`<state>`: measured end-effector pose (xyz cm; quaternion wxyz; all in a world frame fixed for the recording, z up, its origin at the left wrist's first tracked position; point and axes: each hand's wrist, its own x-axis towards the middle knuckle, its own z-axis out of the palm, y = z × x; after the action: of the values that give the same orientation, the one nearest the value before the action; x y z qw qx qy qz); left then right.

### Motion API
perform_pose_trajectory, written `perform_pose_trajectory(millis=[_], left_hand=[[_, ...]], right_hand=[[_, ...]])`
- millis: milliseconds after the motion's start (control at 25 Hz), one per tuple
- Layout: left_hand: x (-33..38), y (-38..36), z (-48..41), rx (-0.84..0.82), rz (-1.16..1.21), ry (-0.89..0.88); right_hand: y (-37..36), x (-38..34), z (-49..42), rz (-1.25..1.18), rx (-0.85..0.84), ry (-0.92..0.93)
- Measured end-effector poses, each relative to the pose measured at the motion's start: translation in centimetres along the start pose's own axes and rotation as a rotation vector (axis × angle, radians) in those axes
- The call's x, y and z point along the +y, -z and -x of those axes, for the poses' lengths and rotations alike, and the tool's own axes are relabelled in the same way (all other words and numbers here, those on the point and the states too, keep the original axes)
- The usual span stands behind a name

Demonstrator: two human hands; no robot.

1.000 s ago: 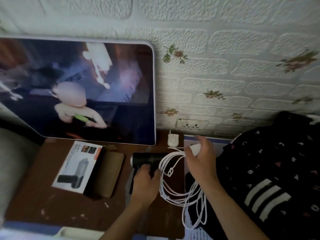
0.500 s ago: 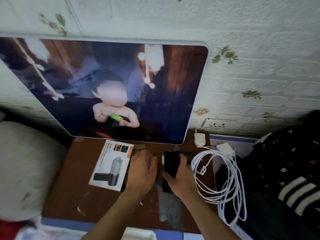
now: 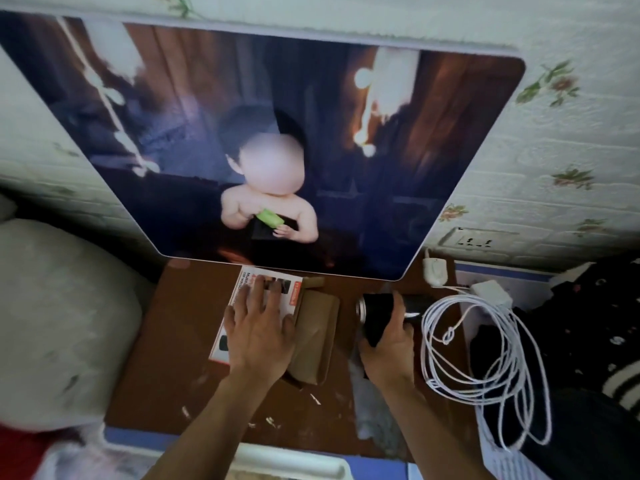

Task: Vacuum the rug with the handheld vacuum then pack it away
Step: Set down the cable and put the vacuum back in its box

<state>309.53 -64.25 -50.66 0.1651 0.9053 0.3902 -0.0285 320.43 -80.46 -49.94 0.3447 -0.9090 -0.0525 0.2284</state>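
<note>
Black vacuum (image 3: 377,308) gripped in right hand (image 3: 388,344); left hand (image 3: 259,327) flat, fingers spread, pinning box (image 3: 224,344). Hold box steady, slide vacuum left past brown flap (image 3: 315,327).

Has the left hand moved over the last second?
Yes. The left hand left the handheld vacuum and went leftward, past the cardboard flap, onto the printed vacuum box, where it rests flat. The right hand now holds the vacuum.
</note>
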Motion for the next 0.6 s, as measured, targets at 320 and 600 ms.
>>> perform_pose_trajectory(millis=[320, 600], left_hand=[[-2.8, 2.1, -0.5, -0.004, 0.011, 0.021], [-3.8, 1.8, -0.2, -0.031, 0.092, -0.001]], right_hand=[[0.2, -3.1, 2.4, -0.568, -0.097, -0.010], [-0.5, -2.3, 4.7, -1.224, -0.315, -0.261]])
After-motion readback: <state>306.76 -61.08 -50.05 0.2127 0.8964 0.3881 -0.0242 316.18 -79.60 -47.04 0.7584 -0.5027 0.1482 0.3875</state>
